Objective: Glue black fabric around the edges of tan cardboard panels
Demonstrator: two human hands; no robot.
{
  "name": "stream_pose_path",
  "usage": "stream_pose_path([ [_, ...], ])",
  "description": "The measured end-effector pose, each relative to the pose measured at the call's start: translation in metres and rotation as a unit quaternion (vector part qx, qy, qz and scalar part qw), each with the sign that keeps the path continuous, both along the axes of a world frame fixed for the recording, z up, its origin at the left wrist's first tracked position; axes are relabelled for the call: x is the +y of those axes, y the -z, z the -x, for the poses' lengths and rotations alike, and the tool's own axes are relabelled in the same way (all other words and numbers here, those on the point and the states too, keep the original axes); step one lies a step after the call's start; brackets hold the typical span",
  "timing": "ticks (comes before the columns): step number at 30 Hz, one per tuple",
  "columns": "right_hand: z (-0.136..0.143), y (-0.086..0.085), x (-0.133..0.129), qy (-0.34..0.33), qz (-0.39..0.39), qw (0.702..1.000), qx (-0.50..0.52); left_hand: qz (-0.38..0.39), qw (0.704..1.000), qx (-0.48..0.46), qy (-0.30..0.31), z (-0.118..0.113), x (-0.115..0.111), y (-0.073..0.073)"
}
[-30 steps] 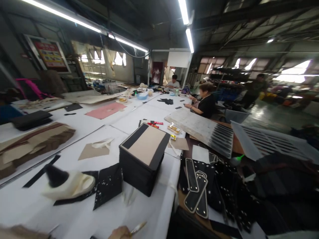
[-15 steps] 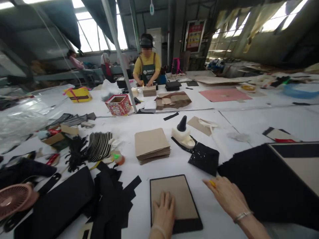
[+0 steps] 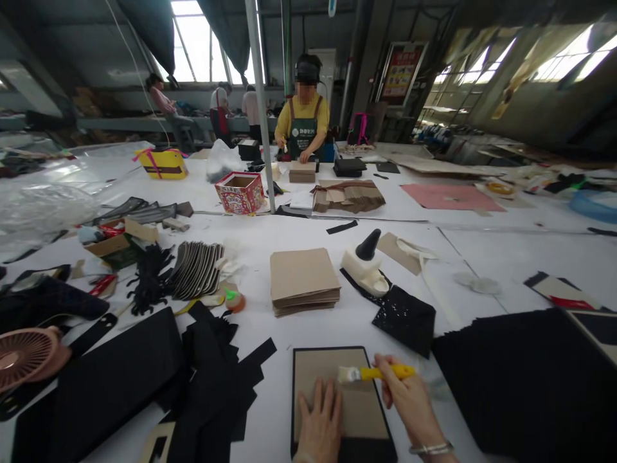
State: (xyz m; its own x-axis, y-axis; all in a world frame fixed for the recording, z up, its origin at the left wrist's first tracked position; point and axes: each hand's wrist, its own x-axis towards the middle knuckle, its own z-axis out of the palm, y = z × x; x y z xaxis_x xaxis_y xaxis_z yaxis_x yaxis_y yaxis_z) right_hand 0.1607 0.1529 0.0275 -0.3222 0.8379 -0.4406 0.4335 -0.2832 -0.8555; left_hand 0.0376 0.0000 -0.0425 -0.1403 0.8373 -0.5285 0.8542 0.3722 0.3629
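Observation:
A grey-brown cardboard panel (image 3: 364, 411) lies on a slightly larger black sheet (image 3: 371, 448), whose edge shows around it. My left hand (image 3: 319, 421) rests flat on the panel with its fingers stretched out. In my right hand (image 3: 407, 392) is a paintbrush (image 3: 373, 373) with a yellow handle, gripped between thumb and fingers. Its pale bristles are over the upper middle of the panel; whether they touch it I cannot tell. Behind the panel stands a stack of cardboard pieces (image 3: 304, 276). A white container with a black cone-shaped top (image 3: 364, 263) is to the right of that stack.
Black sheets (image 3: 520, 379) cover the table at right. Black strips (image 3: 212, 386), a pink fan (image 3: 33, 360) and curved strips (image 3: 195, 270) crowd the left. Across the table, a person in a yellow shirt (image 3: 304, 122) works at another cardboard stack (image 3: 302, 170). A pole (image 3: 263, 109) rises between.
My right hand has moved left from beside the black sheets, bringing the brush over the panel. My left hand stays on the panel. The camera view has shifted a little.

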Motion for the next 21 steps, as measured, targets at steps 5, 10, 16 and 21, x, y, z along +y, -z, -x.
stream_pose_path([
  [5, 0.046, 0.021, -0.034, -0.016, 0.055, 0.996, 0.075, -0.029, 1.0, -0.004, -0.009, -0.001, -0.007, 0.021],
  [10, 0.074, 0.025, -0.052, -0.037, -0.005, 0.998, 0.053, -0.081, 0.993, 0.085, -0.008, -0.013, -0.014, 0.051],
  [16, 0.079, 0.038, -0.044, -0.076, -0.055, 0.996, 0.009, -0.078, 0.988, 0.132, -0.036, -0.023, -0.013, 0.059],
  [21, 0.052, 0.049, -0.022, -0.07, -0.084, 0.994, -0.027, -0.058, 0.991, 0.121, -0.03, -0.016, -0.012, 0.048],
])
